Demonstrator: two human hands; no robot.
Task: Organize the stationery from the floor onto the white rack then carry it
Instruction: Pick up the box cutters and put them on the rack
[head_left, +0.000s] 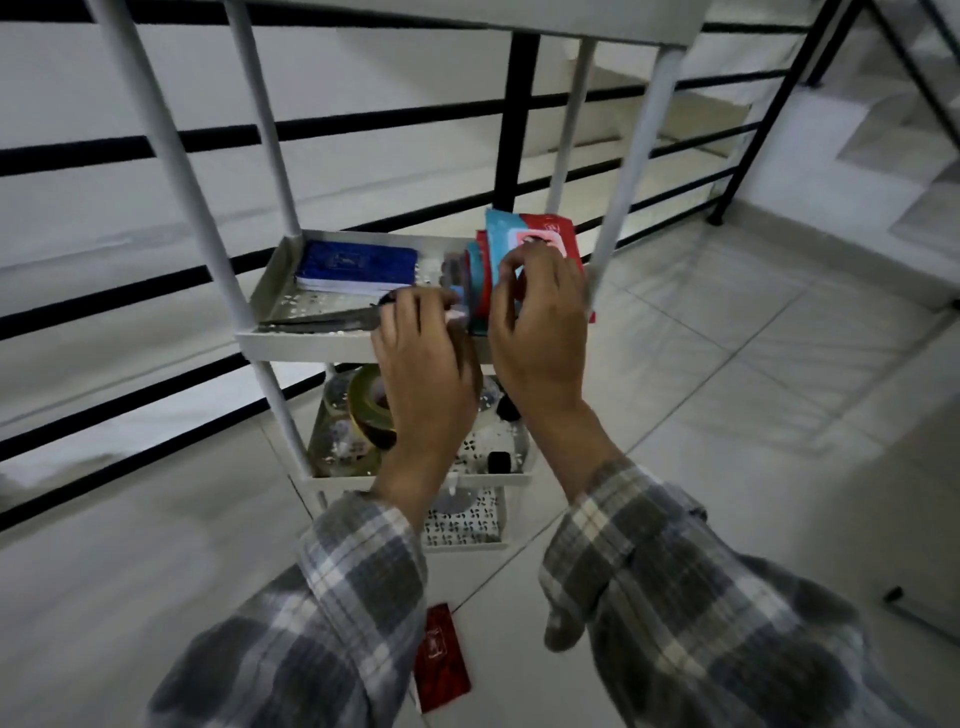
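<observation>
The right hand (537, 332) pinches a thin stack of red and blue paper packets (519, 254), upright at the three o'clock end of the white metal rack's (311, 343) middle shelf, while the left hand (423, 358) steadies their near edge with curled fingers. Light, floppy and likely slippery, they are best gripped across the whole stack; a blue notebook (358, 267) lies at nine o'clock, a red packet (440, 657) remains on the floor.

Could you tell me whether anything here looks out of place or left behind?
Yes: one red packet lies on the floor tiles between the sleeves, off the white rack, while both hands arrange red and blue packets on its middle shelf.
</observation>
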